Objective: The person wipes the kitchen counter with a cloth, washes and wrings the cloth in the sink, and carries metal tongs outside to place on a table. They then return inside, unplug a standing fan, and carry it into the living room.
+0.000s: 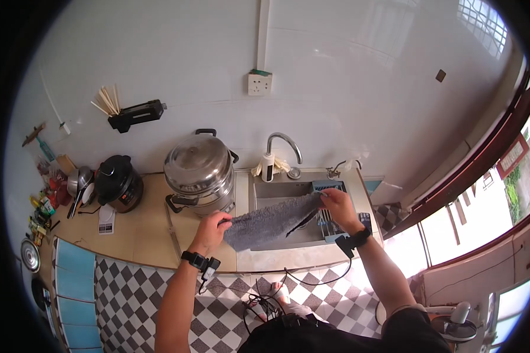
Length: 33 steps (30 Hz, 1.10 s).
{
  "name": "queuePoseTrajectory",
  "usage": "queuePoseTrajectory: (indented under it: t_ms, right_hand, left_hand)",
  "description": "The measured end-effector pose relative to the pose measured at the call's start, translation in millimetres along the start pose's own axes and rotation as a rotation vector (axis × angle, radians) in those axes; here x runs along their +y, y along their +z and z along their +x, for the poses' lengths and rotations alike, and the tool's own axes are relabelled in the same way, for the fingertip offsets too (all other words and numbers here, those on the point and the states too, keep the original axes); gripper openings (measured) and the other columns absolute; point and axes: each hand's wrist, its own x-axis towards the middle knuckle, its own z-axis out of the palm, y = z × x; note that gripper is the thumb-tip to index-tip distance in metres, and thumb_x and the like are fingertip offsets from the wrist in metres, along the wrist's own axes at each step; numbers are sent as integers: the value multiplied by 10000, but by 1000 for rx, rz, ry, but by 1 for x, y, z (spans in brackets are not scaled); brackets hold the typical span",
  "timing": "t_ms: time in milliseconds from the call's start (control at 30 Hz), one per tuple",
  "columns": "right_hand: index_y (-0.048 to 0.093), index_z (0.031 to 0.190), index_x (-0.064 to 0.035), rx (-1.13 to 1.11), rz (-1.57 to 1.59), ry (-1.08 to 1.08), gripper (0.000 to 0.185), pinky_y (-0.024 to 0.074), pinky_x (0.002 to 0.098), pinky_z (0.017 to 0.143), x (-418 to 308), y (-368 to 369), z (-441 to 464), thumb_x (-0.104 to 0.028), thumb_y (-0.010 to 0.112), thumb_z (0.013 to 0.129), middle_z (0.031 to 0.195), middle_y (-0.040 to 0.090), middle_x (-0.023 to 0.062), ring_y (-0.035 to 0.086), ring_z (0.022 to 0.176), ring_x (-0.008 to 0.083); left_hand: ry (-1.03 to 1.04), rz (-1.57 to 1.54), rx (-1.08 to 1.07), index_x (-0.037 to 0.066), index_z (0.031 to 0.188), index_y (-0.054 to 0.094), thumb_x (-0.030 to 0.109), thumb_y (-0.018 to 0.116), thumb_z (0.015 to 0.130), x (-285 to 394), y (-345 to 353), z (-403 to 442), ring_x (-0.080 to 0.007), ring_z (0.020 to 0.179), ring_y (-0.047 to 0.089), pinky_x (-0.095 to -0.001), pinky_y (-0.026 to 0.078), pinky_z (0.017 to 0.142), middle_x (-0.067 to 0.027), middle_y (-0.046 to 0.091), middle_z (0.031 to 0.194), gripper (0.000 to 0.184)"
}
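Note:
A grey fluffy cleaning cloth is stretched between my two hands, above the front of the sink. My left hand pinches its left end, and my right hand grips the upper right corner. The cloth slants, its right end higher in view, and a dark edge hangs along its lower right side. Behind it, part of the sink basin and a blue drain rack are hidden. A curved chrome faucet stands at the back of the sink.
Left of the sink stands a large steel steamer pot. Farther left are a black electric pressure cooker and several bottles. A chopstick holder hangs on the wall. Black cables dangle in front of my body, and a window lies at the right.

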Motion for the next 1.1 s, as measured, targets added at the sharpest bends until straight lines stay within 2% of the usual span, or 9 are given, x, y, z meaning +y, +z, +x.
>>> queuePoseTrajectory:
  t_ms: [267,400,467,667,767,867,1000,1033,1100]
  right_hand:
    - [677,1131,43,55,-203,-82,202,536,282,750,36,-74,8,-83,625,982,861,710,57,670,837,109]
    - [705,1086,2,-39,-587,-27,165,533,323,761,37,-86,-49,-48,648,939,932,737,139,710,838,253]
    - [719,1062,-19,-47,-613,-237,154,562,386,808,79,-91,-83,-36,673,915,1044,720,170,700,942,349]
    - [771,1007,-104,-402,-972,-197,182,518,394,974,177,-85,-193,-76,681,851,1123,720,66,614,1144,283]
    - [784,1052,-161,-384,-985,-57,257,503,406,998,206,-77,-229,-94,674,829,1274,639,90,581,1176,304]
    - [788,1036,-159,-358,-1047,-12,258,509,416,981,229,-72,-253,-86,673,817,1257,626,100,578,1156,309]
    - [635,1337,-181,-463,-1224,116,482,505,443,952,254,-59,-262,-124,667,859,1199,621,119,580,1085,310]
    - [503,1453,-133,-465,-1212,140,659,501,449,969,276,-60,-263,-214,727,839,1140,609,114,564,1128,334]
    - [496,1449,-109,-394,-1169,119,675,493,444,979,263,-49,-234,-232,737,832,1158,597,121,558,1135,332]
  left_hand:
    - [-37,0,-49,-2,941,703,-18,759,783,17,40,52,-247,820,657,-329,521,736,-109,672,881,168]
    - [20,-10,-143,7,866,723,-34,775,744,11,65,12,-249,812,652,-337,527,737,-90,675,864,138]
    - [-3,-52,-222,11,841,730,-21,785,733,-12,87,-24,-252,821,657,-348,533,744,-85,676,855,125]
    - [-128,-81,-607,34,862,748,26,757,783,-83,171,-134,-310,858,675,-391,543,759,-112,691,887,81]
    - [-84,-30,-691,39,873,747,36,677,829,-100,197,-160,-311,896,667,-402,545,796,-109,678,907,83]
    - [-28,29,-698,35,860,744,44,609,854,-120,218,-180,-308,916,646,-418,539,837,-105,655,895,135]
    - [73,232,-792,43,828,723,101,626,851,-148,237,-199,-306,920,635,-429,538,839,-111,646,899,116]
    - [29,285,-854,44,849,736,140,658,847,-131,231,-183,-306,953,634,-420,532,845,-117,653,927,124]
    - [-150,346,-921,76,944,745,239,728,823,-120,233,-158,-300,1075,599,-435,497,890,-101,653,1063,204]
